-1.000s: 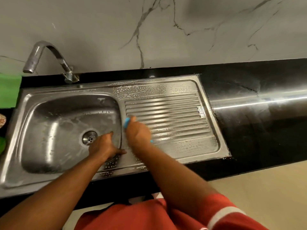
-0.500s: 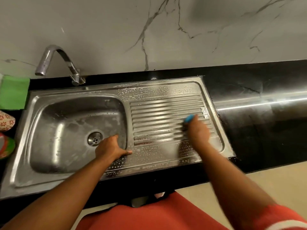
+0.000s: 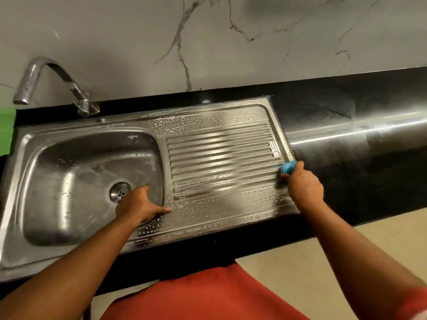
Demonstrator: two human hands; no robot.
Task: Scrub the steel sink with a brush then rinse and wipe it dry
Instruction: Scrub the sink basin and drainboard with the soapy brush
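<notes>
The steel sink (image 3: 69,139) has a bowl on the left and a ribbed drainboard (image 3: 219,153) on the right, both streaked with soap foam. My right hand (image 3: 305,188) grips a blue brush (image 3: 287,167) at the drainboard's right edge; only the brush's blue tip shows past my fingers. My left hand (image 3: 138,204) rests on the rim between bowl and drainboard, thumb stretched out over the foamy steel, fingers hanging into the bowl near the drain (image 3: 119,192).
A curved steel tap (image 3: 46,77) stands at the back left. A green cloth (image 3: 7,132) lies at the far left edge. Black countertop (image 3: 358,146) runs to the right of the sink, below a marble wall. Beige floor shows at the lower right.
My right hand has swept the brush rightward across the drainboard, from the bowl's edge to the far right edge. My left hand has stayed on the rim.
</notes>
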